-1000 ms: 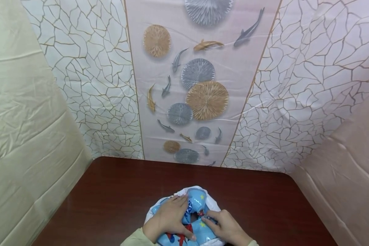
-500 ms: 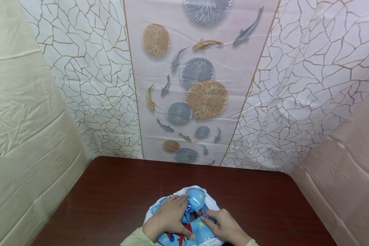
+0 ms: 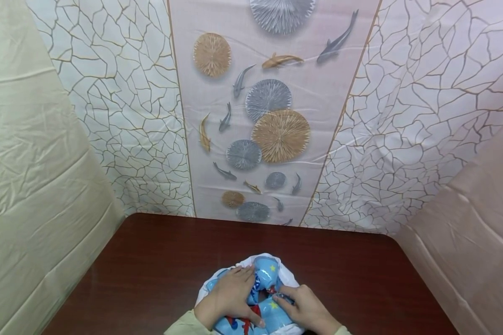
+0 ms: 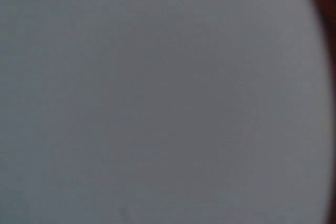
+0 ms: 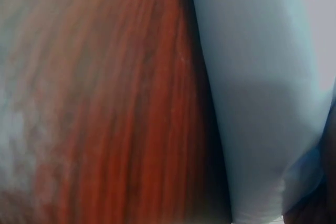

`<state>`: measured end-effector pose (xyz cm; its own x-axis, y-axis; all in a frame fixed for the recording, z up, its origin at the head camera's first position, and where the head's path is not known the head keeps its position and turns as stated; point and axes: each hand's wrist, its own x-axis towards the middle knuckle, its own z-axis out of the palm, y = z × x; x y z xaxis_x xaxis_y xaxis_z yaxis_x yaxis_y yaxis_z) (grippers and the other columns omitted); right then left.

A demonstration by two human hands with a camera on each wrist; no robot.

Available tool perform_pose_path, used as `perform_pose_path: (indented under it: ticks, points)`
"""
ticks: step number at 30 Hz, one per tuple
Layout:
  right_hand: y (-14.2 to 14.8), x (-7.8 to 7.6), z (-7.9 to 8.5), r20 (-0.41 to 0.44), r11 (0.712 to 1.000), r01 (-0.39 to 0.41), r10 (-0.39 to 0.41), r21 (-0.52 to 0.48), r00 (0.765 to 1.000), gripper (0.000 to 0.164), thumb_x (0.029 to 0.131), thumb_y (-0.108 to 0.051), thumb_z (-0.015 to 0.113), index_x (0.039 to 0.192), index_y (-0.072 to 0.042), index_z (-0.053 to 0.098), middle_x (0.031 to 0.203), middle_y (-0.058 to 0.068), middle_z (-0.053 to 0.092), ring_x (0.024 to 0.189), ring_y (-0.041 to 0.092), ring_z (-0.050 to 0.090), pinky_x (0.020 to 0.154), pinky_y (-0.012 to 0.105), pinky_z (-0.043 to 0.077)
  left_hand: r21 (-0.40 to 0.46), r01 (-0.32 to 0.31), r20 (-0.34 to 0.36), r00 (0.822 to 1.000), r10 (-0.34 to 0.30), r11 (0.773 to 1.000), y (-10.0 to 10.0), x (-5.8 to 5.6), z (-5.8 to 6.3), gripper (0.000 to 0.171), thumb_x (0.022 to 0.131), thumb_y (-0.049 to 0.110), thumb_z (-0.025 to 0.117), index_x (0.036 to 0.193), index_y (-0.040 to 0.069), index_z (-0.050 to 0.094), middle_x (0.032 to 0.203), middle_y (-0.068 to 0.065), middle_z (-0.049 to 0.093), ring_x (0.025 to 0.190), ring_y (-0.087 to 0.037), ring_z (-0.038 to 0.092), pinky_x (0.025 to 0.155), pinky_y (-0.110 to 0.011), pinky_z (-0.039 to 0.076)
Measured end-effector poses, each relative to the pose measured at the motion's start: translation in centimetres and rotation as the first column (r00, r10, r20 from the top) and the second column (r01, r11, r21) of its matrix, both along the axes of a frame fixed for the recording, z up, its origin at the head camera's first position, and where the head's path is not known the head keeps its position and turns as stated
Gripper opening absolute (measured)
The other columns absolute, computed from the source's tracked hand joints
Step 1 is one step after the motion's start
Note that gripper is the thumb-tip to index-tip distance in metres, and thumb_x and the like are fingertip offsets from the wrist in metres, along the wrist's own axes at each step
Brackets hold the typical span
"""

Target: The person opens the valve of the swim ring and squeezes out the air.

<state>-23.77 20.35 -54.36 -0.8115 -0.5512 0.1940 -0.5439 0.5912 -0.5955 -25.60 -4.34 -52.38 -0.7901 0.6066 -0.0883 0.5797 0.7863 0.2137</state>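
Note:
A blue inflatable ring (image 3: 267, 271) with yellow stars, red and dark blue prints and a white outer side lies on the table. My left hand (image 3: 231, 293) rests on its left part, fingers stretched out and thumb apart. On the right part, my right hand (image 3: 308, 309) has curled fingers and pinches the blue plastic near the centre hole; what lies under the fingertips is partly hidden. In the left wrist view a blurred pale surface (image 4: 168, 98) fills nearly everything. The right wrist view shows the ring's white side (image 5: 257, 77) close up, with a hand only as a dark edge.
The dark red-brown wooden table (image 3: 159, 260) reaches back to a patterned cloth backdrop (image 3: 251, 186). Beige cloth walls (image 3: 58, 195) stand along the left and right sides. In the right wrist view, table wood (image 5: 121, 103) lies beside the ring.

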Motion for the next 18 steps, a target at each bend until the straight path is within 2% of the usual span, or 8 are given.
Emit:
perform_pose_path:
  ticks: [10, 18]
  points:
    - [-0.09, -0.02, -0.13, -0.002, 1.0, -0.009, 0.009, -0.007, 1.0, 0.015, 0.101, -0.033, 0.062, 0.087, -0.028, 0.064, 0.064, -0.021, 0.051, 0.056, -0.006, 0.049, 0.05, 0.019, 0.046, -0.007, 0.002, 0.012, 1.0, -0.002, 1.0, 0.02, 0.06, 0.13, 0.125, 0.063, 0.093, 0.06, 0.152, 0.007, 0.043, 0.161, -0.008, 0.034, 0.148, -0.022, 0.031, 0.12, -0.041, 0.023]
    - [-0.08, 0.0, -0.17, -0.037, 1.0, -0.007, 0.007, -0.014, 0.999, 0.016, 0.101, -0.032, 0.063, 0.085, -0.029, 0.062, 0.062, -0.021, 0.049, 0.054, -0.007, 0.047, 0.048, 0.018, 0.045, -0.025, 0.008, 0.01, 1.0, -0.008, 1.0, 0.16, -0.01, 0.33, 0.124, 0.063, 0.093, 0.06, 0.152, 0.009, 0.043, 0.16, -0.006, 0.035, 0.148, -0.021, 0.031, 0.12, -0.041, 0.024]
